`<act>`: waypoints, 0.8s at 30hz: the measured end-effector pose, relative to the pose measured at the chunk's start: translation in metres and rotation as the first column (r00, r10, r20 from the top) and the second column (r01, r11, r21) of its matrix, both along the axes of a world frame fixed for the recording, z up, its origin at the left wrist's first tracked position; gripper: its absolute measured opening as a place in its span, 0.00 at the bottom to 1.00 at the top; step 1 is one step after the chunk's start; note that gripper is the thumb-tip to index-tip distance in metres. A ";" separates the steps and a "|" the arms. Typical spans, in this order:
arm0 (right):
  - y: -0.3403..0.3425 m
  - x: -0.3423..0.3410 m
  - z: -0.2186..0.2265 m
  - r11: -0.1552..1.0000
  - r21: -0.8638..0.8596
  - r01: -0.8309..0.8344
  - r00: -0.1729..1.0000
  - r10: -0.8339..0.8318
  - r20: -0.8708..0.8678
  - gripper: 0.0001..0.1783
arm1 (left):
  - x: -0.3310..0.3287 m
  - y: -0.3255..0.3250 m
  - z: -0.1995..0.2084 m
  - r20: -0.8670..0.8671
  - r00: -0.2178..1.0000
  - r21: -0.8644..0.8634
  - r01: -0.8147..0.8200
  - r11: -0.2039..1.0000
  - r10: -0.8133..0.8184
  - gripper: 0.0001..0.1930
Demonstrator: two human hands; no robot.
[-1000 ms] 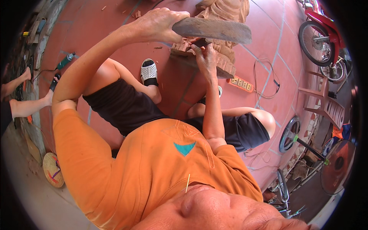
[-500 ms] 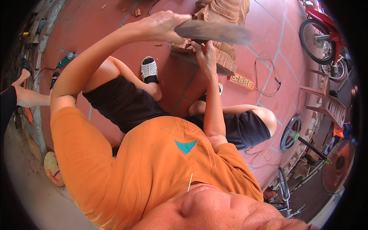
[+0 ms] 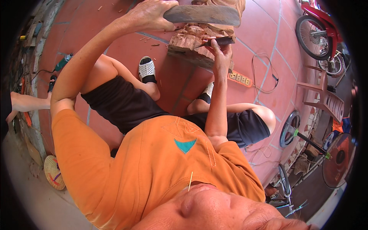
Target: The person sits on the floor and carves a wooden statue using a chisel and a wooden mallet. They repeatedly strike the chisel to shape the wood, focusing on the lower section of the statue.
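The left hand (image 3: 156, 15) is gripping a curved slab (image 3: 203, 15). The right hand (image 3: 221, 53) is holding a chisel (image 3: 226, 40) — over carved wood (image 3: 188, 41).

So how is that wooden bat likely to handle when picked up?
The wooden bat is probably stiff, as it looks thick and solid. It likely feels end-heavy: the left hand grips one end and most of its length juts out. Its dull surface suggests little slipperiness.

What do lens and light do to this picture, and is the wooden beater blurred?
Head view: black fisheye corners; tiled floor shows bent seams toward the rim, darker between the legs and paler at right; wooden beater has clear edges, little blur.
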State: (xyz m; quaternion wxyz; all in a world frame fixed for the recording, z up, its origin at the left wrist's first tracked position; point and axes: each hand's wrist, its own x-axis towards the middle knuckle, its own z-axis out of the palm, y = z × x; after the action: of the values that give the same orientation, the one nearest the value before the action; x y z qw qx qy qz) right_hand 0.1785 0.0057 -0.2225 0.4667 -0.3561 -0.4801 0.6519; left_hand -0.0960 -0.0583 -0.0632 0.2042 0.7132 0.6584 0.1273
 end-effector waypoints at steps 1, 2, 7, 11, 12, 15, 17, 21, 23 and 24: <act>0.000 0.002 0.002 1.000 0.014 -0.004 1.000 0.004 0.006 0.12 | 0.000 0.000 -0.001 0.005 1.000 0.021 0.017 1.000 -0.017 0.25; 0.001 0.003 0.002 1.000 0.024 0.000 1.000 0.000 0.017 0.12 | 0.001 0.001 -0.002 0.010 0.999 0.041 0.034 0.999 -0.035 0.26; 0.001 0.004 0.008 0.998 0.038 0.044 0.999 -0.045 0.031 0.15 | 0.005 0.001 0.004 0.195 0.980 0.028 0.030 0.999 -0.035 0.24; 0.006 -0.002 0.005 0.998 0.057 0.020 1.000 -0.019 -0.007 0.16 | 0.010 0.004 0.011 0.330 0.944 0.013 -0.026 1.000 0.021 0.23; 0.006 -0.007 0.008 0.997 0.074 0.002 1.000 -0.002 -0.007 0.16 | 0.011 0.005 0.012 0.389 0.921 0.012 -0.036 0.999 0.029 0.23; 0.021 -0.018 0.017 0.974 0.177 -0.141 0.979 0.111 0.169 0.15 | 0.011 0.008 0.009 0.551 0.834 0.025 -0.060 0.998 0.036 0.23; 0.029 -0.031 0.042 0.951 0.158 -0.264 0.921 0.200 0.335 0.18 | 0.006 0.011 0.004 0.638 0.770 0.060 -0.084 0.995 0.027 0.24; 0.066 -0.060 0.081 0.771 0.206 -0.602 0.557 0.220 0.801 0.18 | 0.010 0.000 0.035 0.730 0.553 -0.293 -0.278 0.915 0.402 0.26; 0.087 -0.058 0.061 0.690 0.338 -0.640 0.568 0.129 0.813 0.25 | 0.013 -0.010 0.039 0.837 0.450 -0.250 -0.189 0.949 0.311 0.22; 0.094 -0.061 0.053 0.628 0.398 -0.669 0.577 0.102 0.810 0.28 | 0.012 -0.020 0.043 0.877 0.390 -0.231 -0.170 0.958 0.280 0.20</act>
State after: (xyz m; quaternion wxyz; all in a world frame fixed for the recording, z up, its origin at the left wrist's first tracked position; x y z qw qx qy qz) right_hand 0.1171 0.1000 -0.1699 0.1634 -0.2636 -0.8928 0.3268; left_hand -0.0836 -0.0786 -0.0205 0.5421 0.4256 0.5413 0.4816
